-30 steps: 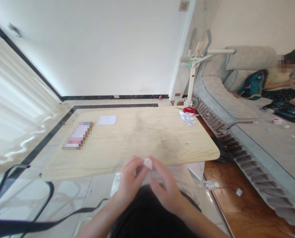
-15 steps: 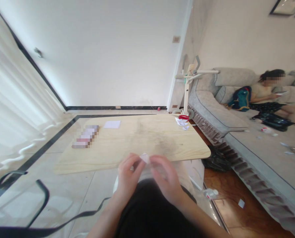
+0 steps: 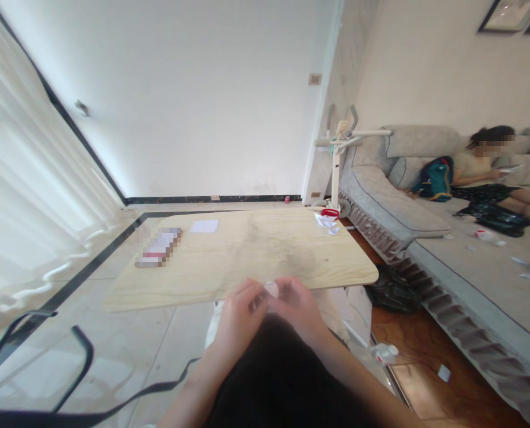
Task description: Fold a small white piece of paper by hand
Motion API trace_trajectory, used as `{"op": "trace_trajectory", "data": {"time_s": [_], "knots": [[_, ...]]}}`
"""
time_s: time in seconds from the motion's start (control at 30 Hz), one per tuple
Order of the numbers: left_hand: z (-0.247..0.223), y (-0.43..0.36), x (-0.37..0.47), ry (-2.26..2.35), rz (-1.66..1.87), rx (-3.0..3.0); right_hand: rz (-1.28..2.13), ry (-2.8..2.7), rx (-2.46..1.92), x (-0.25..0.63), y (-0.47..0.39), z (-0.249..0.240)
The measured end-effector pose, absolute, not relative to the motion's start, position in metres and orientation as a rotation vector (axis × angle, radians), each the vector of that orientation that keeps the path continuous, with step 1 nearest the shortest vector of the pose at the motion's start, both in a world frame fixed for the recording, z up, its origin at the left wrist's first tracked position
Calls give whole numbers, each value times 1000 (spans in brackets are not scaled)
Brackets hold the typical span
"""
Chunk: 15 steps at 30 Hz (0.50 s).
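Observation:
Between my two hands, just off the near edge of the wooden table [image 3: 229, 261], is a small folded piece of white paper [image 3: 271, 289]. My left hand [image 3: 242, 309] pinches it from the left, with fingers bent and thumb close. From the right, my right hand [image 3: 297, 306] grips it between thumb and fingers. Fingers cover part of the paper, so its full shape is hidden. Folded white paper pieces [image 3: 326, 222] lie at the table's far right corner beside a red-handled object [image 3: 330, 213]. A flat white sheet [image 3: 204, 226] rests at the far left.
On the table's left lies a blurred-out flat object [image 3: 158, 247]. To the right, a person [image 3: 483, 166] sits on a grey sofa [image 3: 394, 208] near a backpack [image 3: 434, 178]. A black plastic bag [image 3: 392, 291] and a bottle [image 3: 385, 353] are on the floor by the table.
Both hands have drawn closer together around the paper and shifted slightly right. My right fingers, apart and blurred before, now close on it. The view has tilted slightly.

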<state>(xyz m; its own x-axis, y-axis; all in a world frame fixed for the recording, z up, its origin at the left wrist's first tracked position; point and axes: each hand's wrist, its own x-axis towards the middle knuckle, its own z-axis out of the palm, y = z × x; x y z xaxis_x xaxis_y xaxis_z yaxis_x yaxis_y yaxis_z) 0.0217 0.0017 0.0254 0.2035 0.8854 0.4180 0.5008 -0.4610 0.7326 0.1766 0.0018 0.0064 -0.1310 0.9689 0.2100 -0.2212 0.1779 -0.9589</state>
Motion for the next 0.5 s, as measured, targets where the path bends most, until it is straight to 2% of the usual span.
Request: {"op": "trace_trajectory", "data": {"time_s": [0.33,0.43,0.5], "knots": [[51,-15,6,1210,1278,1706,1756,-642,-591,192,5,-6],[39,-54,-19,1097,1188,1905,1786,-547,-579,196,5,-9],[17,-89,-38,1134,1394,1871,1807,-528,-570,198,5,-10]]}}
